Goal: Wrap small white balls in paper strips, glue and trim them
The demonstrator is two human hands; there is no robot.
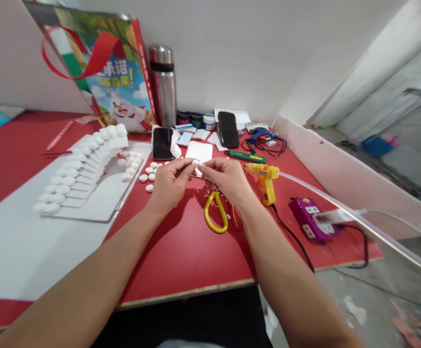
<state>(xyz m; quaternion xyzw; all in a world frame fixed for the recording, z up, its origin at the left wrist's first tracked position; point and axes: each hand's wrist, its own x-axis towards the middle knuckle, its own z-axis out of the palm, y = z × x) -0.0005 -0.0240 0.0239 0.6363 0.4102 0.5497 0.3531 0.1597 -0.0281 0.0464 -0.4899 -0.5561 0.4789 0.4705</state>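
Observation:
My left hand and my right hand meet over the red table, fingertips pinched together on a small white piece. Both hands are closed on it, and its exact shape is partly hidden by the fingers. Beside my left hand lie several white rounded pieces. Yellow-handled scissors or pliers rest below my right hand, their front end partly covered. A white paper lies just behind the fingertips.
At left, a white board carries rows of white rounded pieces. A yellow glue gun and purple power box sit at right. Behind stand a steel flask, a colourful bag and two phones.

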